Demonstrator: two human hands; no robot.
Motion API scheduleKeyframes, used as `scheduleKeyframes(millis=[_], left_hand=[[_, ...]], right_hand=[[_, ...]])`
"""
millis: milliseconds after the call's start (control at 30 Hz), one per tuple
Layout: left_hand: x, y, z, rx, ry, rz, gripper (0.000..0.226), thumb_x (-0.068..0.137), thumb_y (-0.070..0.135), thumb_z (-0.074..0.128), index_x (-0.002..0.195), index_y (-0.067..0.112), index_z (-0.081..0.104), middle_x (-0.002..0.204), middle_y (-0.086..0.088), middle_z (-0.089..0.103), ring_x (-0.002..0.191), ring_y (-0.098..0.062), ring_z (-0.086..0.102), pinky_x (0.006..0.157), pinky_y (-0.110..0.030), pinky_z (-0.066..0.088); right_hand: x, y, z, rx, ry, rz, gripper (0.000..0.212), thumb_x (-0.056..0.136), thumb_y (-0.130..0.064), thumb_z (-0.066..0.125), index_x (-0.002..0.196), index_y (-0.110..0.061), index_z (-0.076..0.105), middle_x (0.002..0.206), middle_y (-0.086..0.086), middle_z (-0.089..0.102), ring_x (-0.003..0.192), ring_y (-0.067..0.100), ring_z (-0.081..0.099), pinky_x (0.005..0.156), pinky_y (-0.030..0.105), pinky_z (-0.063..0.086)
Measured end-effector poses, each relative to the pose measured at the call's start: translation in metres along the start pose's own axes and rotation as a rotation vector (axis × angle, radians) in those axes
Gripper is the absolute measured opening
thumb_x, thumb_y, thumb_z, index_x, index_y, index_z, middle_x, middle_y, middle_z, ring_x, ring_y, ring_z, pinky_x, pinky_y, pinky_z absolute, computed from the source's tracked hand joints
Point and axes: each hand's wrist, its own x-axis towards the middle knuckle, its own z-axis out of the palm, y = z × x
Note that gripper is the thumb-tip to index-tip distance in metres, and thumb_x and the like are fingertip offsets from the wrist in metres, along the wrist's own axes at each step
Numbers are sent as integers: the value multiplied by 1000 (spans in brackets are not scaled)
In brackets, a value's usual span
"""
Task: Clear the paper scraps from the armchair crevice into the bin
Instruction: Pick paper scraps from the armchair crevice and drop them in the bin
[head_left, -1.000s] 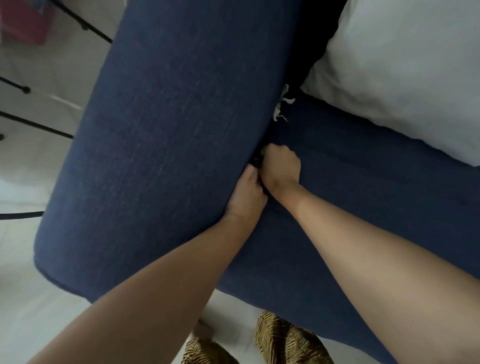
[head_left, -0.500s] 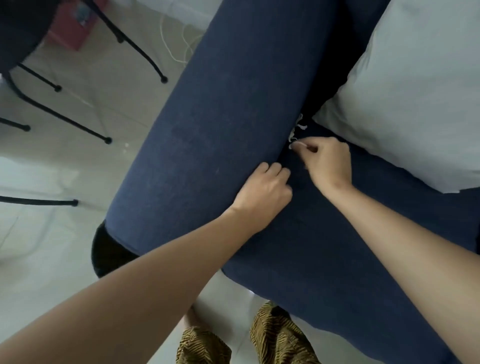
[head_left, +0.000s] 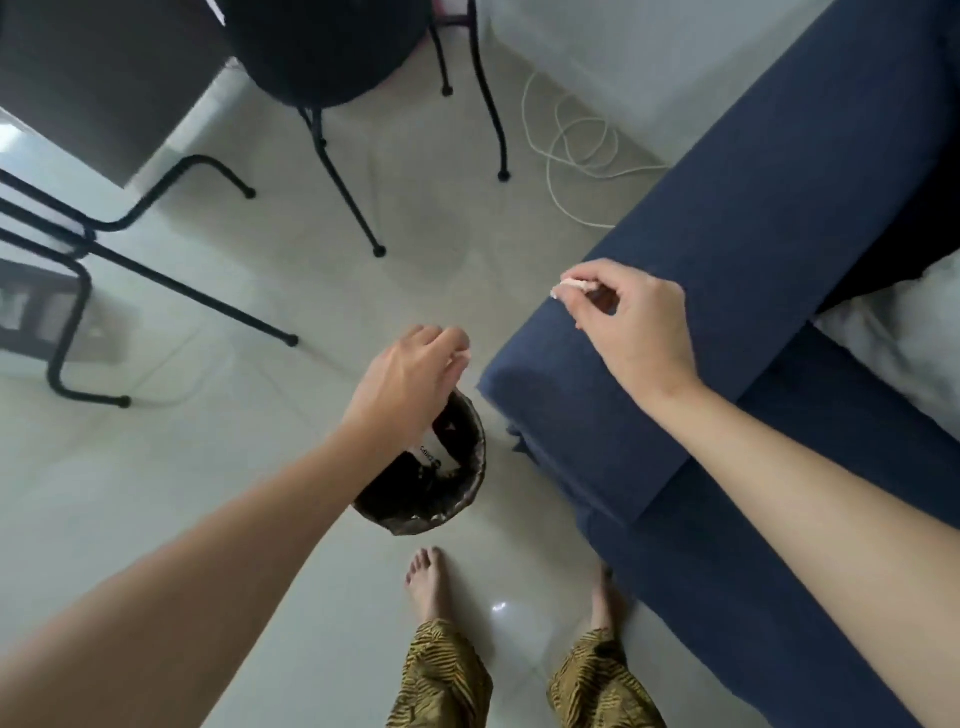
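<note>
The blue armchair (head_left: 737, 249) fills the right side, its armrest end near the middle. On the floor beside it stands a small round bin (head_left: 475, 470) with a black liner and some rubbish inside. My left hand (head_left: 410, 384) hangs directly over the bin with its fingers curled downward, and a small pale bit shows at the fingertips. My right hand (head_left: 639, 327) hovers above the armrest end, pinching a white paper scrap (head_left: 571, 285) between thumb and forefinger. No scraps show in the visible part of the crevice.
A white cushion (head_left: 914, 332) lies on the seat at the right edge. Black metal chair legs (head_left: 343, 187) stand on the pale tiled floor behind the bin, with a coiled white cable (head_left: 576, 145) near the wall. My bare feet (head_left: 428, 577) are just below the bin.
Both hands have left the crevice. My left hand swung left over the bin; my right hand lifted away holding a white scrap. The view turned from the seat toward the floor.
</note>
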Motion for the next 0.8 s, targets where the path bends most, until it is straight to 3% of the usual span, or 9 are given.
scheduleKeyframes(millis=[167, 233, 333, 433, 567, 667, 733, 800], left_hand=[[-73, -68, 6, 7, -49, -198, 15, 99, 23, 55, 102, 12, 64, 85, -4, 66, 83, -29, 58, 64, -39, 48], [-92, -84, 16, 1, -150, -302, 23, 98, 24, 56, 118, 13, 63, 96, -6, 68, 92, -29, 60, 72, -39, 49], [-106, -104, 26, -21, -379, -431, 49, 94, 20, 61, 140, 12, 46, 123, -9, 64, 110, -33, 60, 89, -48, 51], [-115, -120, 24, -46, -462, -466, 61, 92, 19, 62, 147, 9, 37, 141, -10, 54, 124, -34, 54, 96, -50, 48], [-129, -142, 11, -51, -468, -503, 65, 93, 25, 61, 151, 12, 33, 147, -7, 48, 129, -33, 50, 101, -49, 44], [-143, -160, 1, -61, -473, -536, 63, 94, 27, 60, 150, 14, 35, 149, -7, 47, 131, -33, 48, 104, -49, 42], [-152, -169, -4, -51, -475, -549, 61, 95, 29, 59, 150, 14, 35, 150, -7, 45, 132, -33, 47, 104, -49, 41], [-158, -175, -10, -29, -488, -567, 64, 97, 33, 57, 152, 14, 32, 154, -6, 41, 135, -33, 45, 105, -48, 41]], right_hand=[[-26, -45, 81, -25, -206, 7, 13, 92, -32, 72, 100, -22, 74, 79, -8, 74, 74, 11, 69, 72, 35, 57], [-39, -50, 108, -73, -353, 38, 14, 95, -33, 67, 102, -23, 74, 79, -6, 73, 75, 13, 69, 70, 37, 58], [-59, -49, 139, -191, -527, 78, 20, 98, -28, 59, 107, -23, 77, 91, 0, 77, 85, 20, 70, 72, 39, 59], [-70, -46, 156, -286, -567, 132, 17, 98, -25, 61, 110, -20, 72, 98, 2, 77, 90, 21, 70, 70, 36, 58], [-76, -42, 172, -351, -574, 237, 10, 94, -31, 69, 97, -22, 66, 84, 0, 71, 75, 19, 68, 58, 36, 58], [-75, -43, 183, -324, -578, 279, 10, 93, -22, 66, 98, -19, 74, 85, 2, 73, 76, 23, 70, 68, 43, 62], [-72, -44, 191, -295, -689, 336, 27, 94, -21, 66, 120, -17, 72, 106, 7, 74, 87, 27, 72, 77, 46, 62], [-70, -44, 200, -326, -848, 390, 51, 92, -25, 71, 137, -8, 57, 129, 14, 67, 110, 34, 67, 92, 51, 56]])
